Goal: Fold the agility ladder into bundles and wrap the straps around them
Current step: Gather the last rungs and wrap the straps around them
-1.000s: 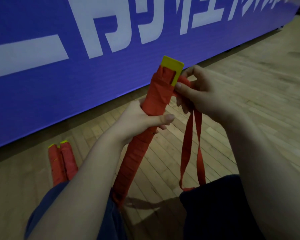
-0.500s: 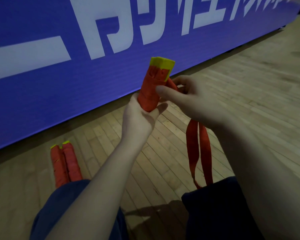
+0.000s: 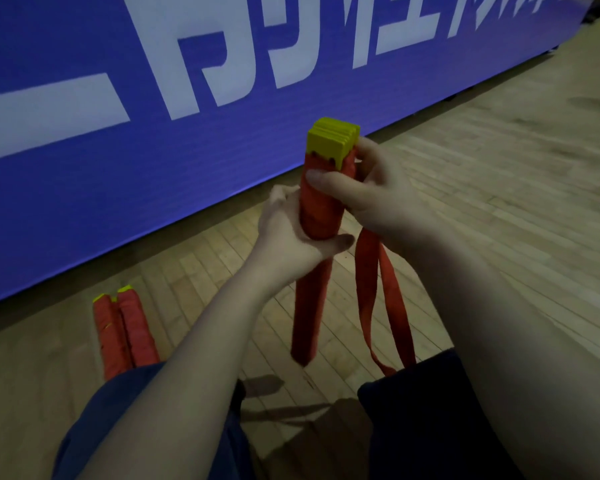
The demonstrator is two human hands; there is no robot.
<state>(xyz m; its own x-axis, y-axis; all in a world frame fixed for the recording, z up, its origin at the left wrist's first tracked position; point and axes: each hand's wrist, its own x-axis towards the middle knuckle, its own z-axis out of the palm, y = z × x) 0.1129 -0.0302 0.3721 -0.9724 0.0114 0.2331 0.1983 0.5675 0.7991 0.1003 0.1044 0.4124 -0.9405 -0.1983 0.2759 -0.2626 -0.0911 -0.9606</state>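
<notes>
Gripping upright agility ladder bundle [image 3: 321,207] in left hand [image 3: 290,237], pinching its top below yellow rungs [image 3: 329,142] with right hand [image 3: 381,195], above wooden floor [image 3: 499,209]. Likely to unravel given slack in dangling strap [image 3: 368,299].

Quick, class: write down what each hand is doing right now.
Left hand: closed, gripping the wrapped bundle at its middle.
Right hand: closed, gripping the bundle near its yellow top; loose strap hangs beneath.

Both forearms [image 3: 187,368] bare; dark blue legwear [image 3: 437,427], perhaps shorts, on thighs.
</notes>
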